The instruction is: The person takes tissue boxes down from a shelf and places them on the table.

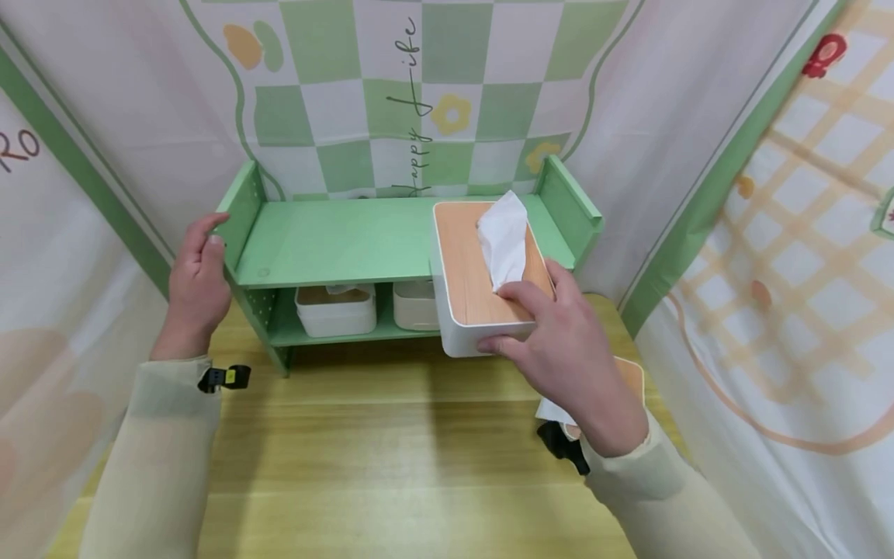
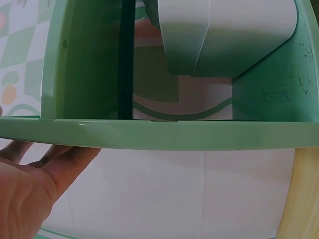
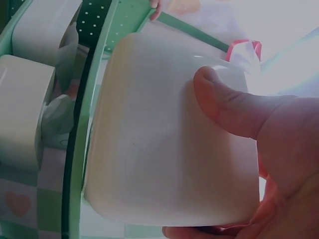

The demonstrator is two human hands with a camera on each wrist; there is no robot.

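My right hand grips a white tissue box by its near right corner. The box has a wood-look lid and a white tissue sticking up from it. It is over the right part of a green two-tier shelf; whether it touches the upper board cannot be told. In the right wrist view the thumb lies across the box's white side. My left hand touches the outside of the shelf's left end panel, its fingers fairly straight in the left wrist view.
Two more tissue boxes, one on the left and one in the middle, stand on the lower tier. Another wood-lidded box is partly hidden under my right forearm. Patterned curtains hang behind and on both sides of the wooden table.
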